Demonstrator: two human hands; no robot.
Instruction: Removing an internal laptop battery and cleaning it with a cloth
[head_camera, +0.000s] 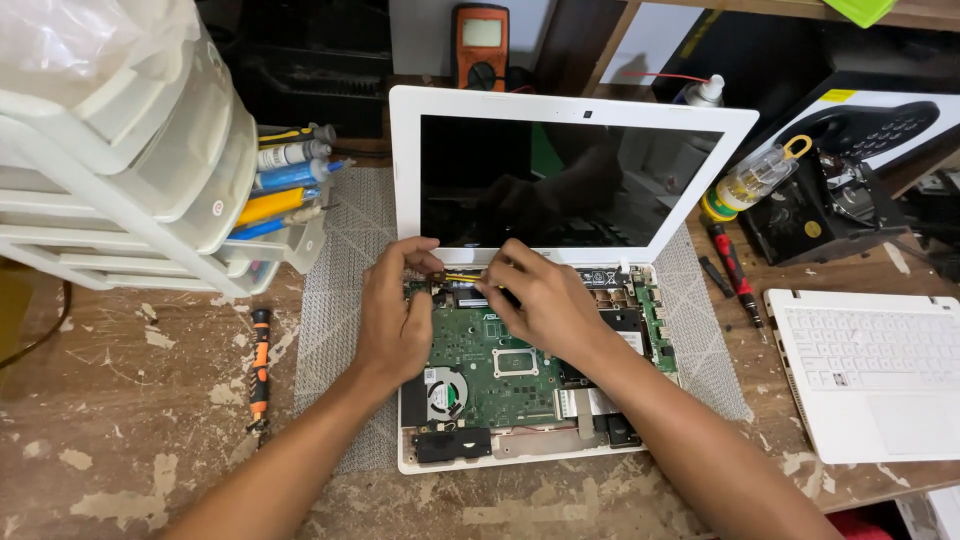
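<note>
The laptop (560, 250) has a smooth white plastic frame and a glossy black screen. Its circuit board (490, 370) looks matt green. The wooden table (120, 430) is rough, worn and flaking.

Two bare forearms entered frame from bottom edge, no sleeves reaching into view. Left hand (395, 315) wore no glove, no ring showing. Right hand (545, 300) likewise ungloved, no ring seen. Wrists carried no watch, no band. Short nails, plain. Upper arms cut off by frame, clothing couldn't be seen.
</note>
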